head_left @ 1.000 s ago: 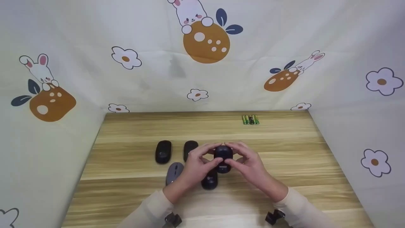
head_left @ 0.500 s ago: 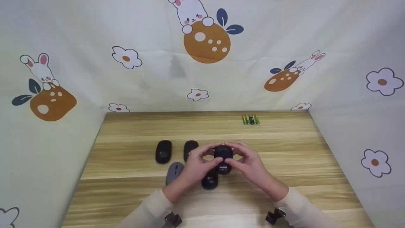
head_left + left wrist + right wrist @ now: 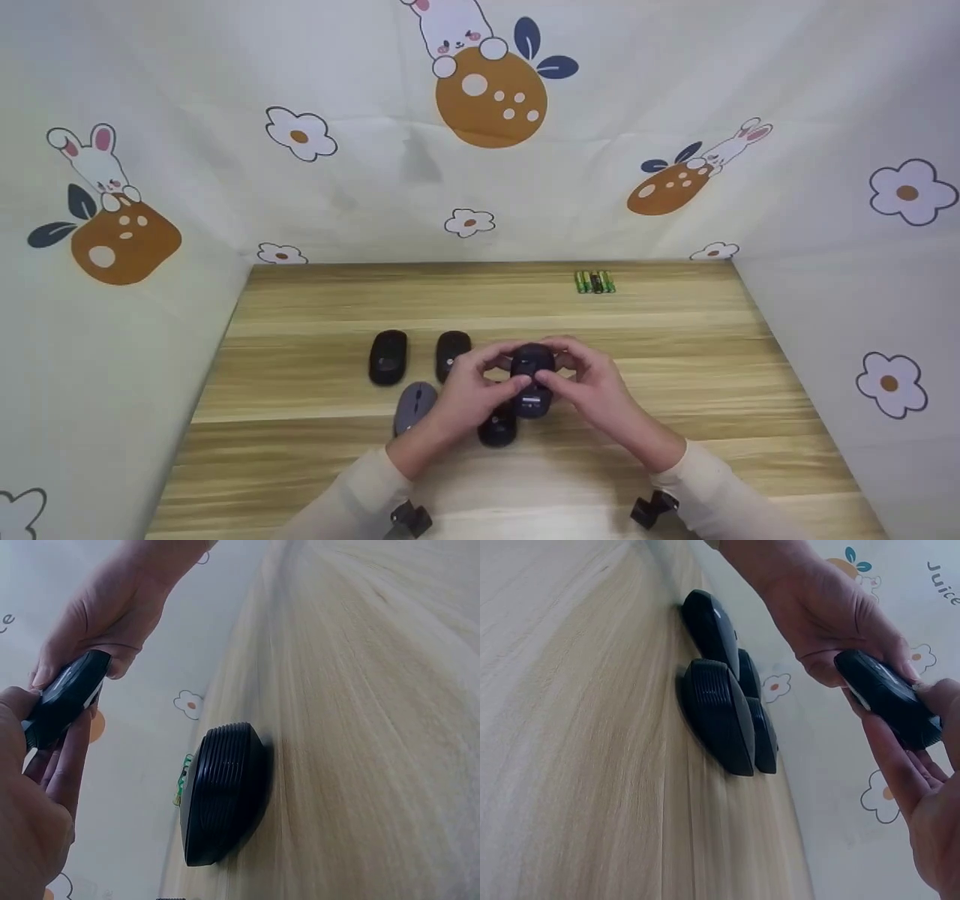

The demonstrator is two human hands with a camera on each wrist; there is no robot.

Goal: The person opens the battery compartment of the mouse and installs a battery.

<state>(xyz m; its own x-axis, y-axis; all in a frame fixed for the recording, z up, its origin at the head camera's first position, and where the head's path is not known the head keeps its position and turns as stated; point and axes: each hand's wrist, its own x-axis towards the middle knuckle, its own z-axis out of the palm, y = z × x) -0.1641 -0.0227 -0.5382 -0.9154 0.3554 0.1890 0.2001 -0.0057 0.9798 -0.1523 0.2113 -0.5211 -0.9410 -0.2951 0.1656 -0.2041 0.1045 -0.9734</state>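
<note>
In the head view a dark computer mouse (image 3: pixel 531 405) is held over the table between both hands, a pale label on its upward face. My left hand (image 3: pixel 472 382) grips its left side, thumb on the face and fingers behind. From the other side my right hand (image 3: pixel 589 379) grips it, thumb pressing near the middle. Both wrist views show the held mouse (image 3: pixel 66 699) tilted in the fingers, raised off the wood. Just below it in the head view lies another black mouse (image 3: pixel 496 429), partly covered by the held one.
Left of the hands lie a black mouse (image 3: pixel 388 358), a second black mouse (image 3: pixel 451 354) and a grey mouse (image 3: pixel 415 409), its lower part behind the left arm. Several green batteries (image 3: pixel 595 282) lie near the back edge. Patterned cloth (image 3: pixel 360 187) walls surround the wooden table (image 3: pixel 315 300).
The held mouse has shifted slightly downward, its labelled end showing more. My right thumb has moved a little up and right on its face. Both hands keep their grip.
</note>
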